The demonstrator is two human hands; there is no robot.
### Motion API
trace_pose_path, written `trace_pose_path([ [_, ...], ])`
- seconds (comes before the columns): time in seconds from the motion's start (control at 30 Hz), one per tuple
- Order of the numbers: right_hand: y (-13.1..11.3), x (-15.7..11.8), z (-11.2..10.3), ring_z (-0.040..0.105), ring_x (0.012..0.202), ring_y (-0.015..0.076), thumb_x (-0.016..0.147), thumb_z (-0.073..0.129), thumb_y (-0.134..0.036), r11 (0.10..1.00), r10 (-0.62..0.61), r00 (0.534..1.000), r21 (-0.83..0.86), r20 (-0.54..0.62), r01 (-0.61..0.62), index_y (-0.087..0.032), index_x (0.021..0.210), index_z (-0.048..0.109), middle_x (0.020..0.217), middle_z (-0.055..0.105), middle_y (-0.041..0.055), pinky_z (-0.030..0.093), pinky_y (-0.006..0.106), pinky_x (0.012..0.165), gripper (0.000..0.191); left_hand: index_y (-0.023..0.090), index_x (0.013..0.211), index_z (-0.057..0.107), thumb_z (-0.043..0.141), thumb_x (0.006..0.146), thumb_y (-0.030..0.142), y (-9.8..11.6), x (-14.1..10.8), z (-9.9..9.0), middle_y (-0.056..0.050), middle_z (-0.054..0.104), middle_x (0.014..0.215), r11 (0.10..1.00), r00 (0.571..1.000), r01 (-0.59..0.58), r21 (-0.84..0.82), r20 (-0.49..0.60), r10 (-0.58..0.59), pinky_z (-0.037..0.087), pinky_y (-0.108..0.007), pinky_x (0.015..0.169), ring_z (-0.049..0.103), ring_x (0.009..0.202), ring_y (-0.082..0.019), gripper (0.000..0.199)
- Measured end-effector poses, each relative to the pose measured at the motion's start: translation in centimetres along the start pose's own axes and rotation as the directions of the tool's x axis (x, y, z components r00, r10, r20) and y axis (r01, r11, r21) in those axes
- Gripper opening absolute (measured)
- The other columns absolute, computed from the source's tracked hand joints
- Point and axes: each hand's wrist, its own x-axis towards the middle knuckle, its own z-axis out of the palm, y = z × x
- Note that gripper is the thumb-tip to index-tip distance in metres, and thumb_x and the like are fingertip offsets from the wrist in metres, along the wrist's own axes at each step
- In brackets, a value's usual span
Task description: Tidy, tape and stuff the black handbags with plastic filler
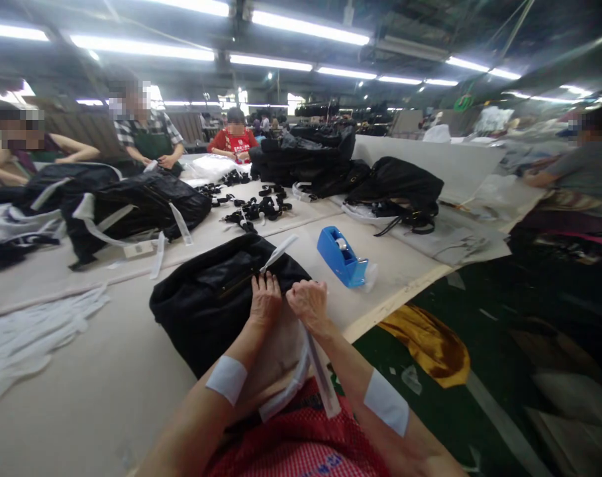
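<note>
A black bag [201, 298] lies on the table in front of me, with a zipper across its upper side and a white strip [279, 254] sticking up near its right end. My left hand [265, 297] rests on the bag by the zipper, fingers stretched out and flat. Closed in a fist, my right hand [308, 301] is at the bag's right edge; what its fingers grip is hidden. Another pale strip [323, 377] hangs below my right wrist. A blue tape dispenser [341, 255] stands on the table to the right of my hands.
Black bags with white strips [146, 202] lie at the back left, and more black bags [397, 185] at the back right. Small black straps [258, 209] are heaped between. Several co-workers sit or stand around. The table edge [395, 315] runs along the right, with yellow cloth [430, 341] below.
</note>
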Motion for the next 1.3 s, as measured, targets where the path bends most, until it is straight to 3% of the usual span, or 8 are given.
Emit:
trace_pose_path([
  [0.1, 0.1, -0.8, 0.3, 0.065, 0.094, 0.0225, 0.096, 0.046, -0.022, 0.998, 0.056, 0.998, 0.021, 0.021, -0.057, -0.017, 0.091, 0.076, 0.097, 0.074, 0.012, 0.034, 0.037, 0.086, 0.031, 0.014, 0.151, 0.046, 0.037, 0.097, 0.015, 0.7, 0.6, 0.3, -0.022, 0.042, 0.155, 0.992, 0.994, -0.111, -0.062, 0.004, 0.112, 0.027, -0.073, 0.114, 0.042, 0.143, -0.04, 0.055],
  [0.23, -0.1, -1.3, 1.1, 0.064, 0.097, 0.0235, 0.097, 0.045, -0.022, 0.998, 0.053, 0.998, 0.029, 0.024, -0.053, -0.016, 0.094, 0.075, 0.1, 0.073, 0.0127, 0.034, 0.037, 0.084, 0.031, 0.014, 0.151, 0.046, 0.035, 0.095, 0.01, 1.1, 1.9, 0.7, -0.018, 0.047, 0.153, 0.967, 0.968, -0.239, -0.083, 0.054, 0.244, 0.03, -0.061, 0.119, 0.043, 0.144, -0.031, 0.056],
  [0.53, 2.1, -1.1, 0.3, 0.065, 0.095, 0.0205, 0.098, 0.046, -0.024, 0.997, 0.046, 0.998, 0.059, 0.052, -0.049, -0.02, 0.089, 0.074, 0.097, 0.074, 0.0077, 0.032, 0.036, 0.083, 0.03, 0.0, 0.139, 0.056, 0.033, 0.097, 0.005, -1.3, 0.1, -0.7, -0.027, 0.052, 0.145, 0.956, 0.956, -0.291, 0.037, 0.031, 0.29, 0.039, -0.05, 0.114, 0.051, 0.137, -0.033, 0.048],
  [0.77, -0.8, -1.1, 0.4, 0.065, 0.09, 0.0218, 0.097, 0.045, -0.02, 0.995, 0.053, 0.998, 0.084, 0.036, -0.056, -0.017, 0.09, 0.073, 0.095, 0.074, 0.0108, 0.031, 0.037, 0.079, 0.028, -0.003, 0.124, 0.064, 0.037, 0.095, 0.003, -2.4, 0.1, -1.7, -0.029, 0.066, 0.127, 0.944, 0.941, -0.326, 0.052, 0.116, 0.318, 0.05, -0.041, 0.101, 0.064, 0.121, -0.031, 0.04],
  [0.87, 0.7, -1.1, 0.4, 0.064, 0.09, 0.0213, 0.096, 0.048, -0.024, 0.996, 0.034, 0.999, 0.081, 0.026, -0.036, -0.019, 0.087, 0.072, 0.093, 0.074, 0.009, 0.031, 0.037, 0.081, 0.026, -0.001, 0.122, 0.065, 0.037, 0.095, 0.002, -2.5, 0.2, -1.6, -0.027, 0.067, 0.126, 0.931, 0.931, -0.36, 0.054, 0.079, 0.356, 0.051, -0.039, 0.099, 0.065, 0.12, -0.03, 0.039],
  [1.0, 2.1, -1.5, 0.7, 0.065, 0.092, 0.0217, 0.096, 0.047, -0.024, 0.99, 0.138, 0.99, 0.04, 0.014, -0.138, -0.019, 0.085, 0.072, 0.092, 0.075, 0.0085, 0.031, 0.038, 0.083, 0.027, -0.003, 0.119, 0.065, 0.039, 0.094, 0.001, -1.0, 0.3, -1.3, -0.029, 0.067, 0.122, 0.941, 0.941, -0.335, 0.05, 0.054, 0.333, 0.052, -0.041, 0.094, 0.066, 0.117, -0.032, 0.036],
  [1.17, 1.9, -1.7, 0.6, 0.066, 0.089, 0.0233, 0.094, 0.05, -0.023, 0.999, 0.033, 0.999, 0.033, 0.043, -0.034, -0.018, 0.086, 0.073, 0.092, 0.075, 0.0097, 0.033, 0.039, 0.083, 0.025, -0.004, 0.113, 0.067, 0.04, 0.094, 0.0, -0.6, 0.2, -1.2, -0.029, 0.07, 0.116, 0.957, 0.957, -0.289, 0.032, 0.047, 0.288, 0.054, -0.041, 0.092, 0.069, 0.111, -0.032, 0.033],
  [1.3, 4.6, -1.4, -0.1, 0.068, 0.089, 0.0245, 0.094, 0.047, -0.024, 0.979, 0.205, 0.979, 0.007, 0.01, -0.205, -0.018, 0.083, 0.075, 0.09, 0.076, 0.0118, 0.034, 0.038, 0.081, 0.031, -0.002, 0.113, 0.068, 0.04, 0.094, 0.001, -2.1, -0.4, -1.3, -0.028, 0.07, 0.117, 0.937, 0.938, -0.348, -0.02, -0.007, 0.348, 0.055, -0.042, 0.094, 0.068, 0.113, -0.031, 0.034],
])
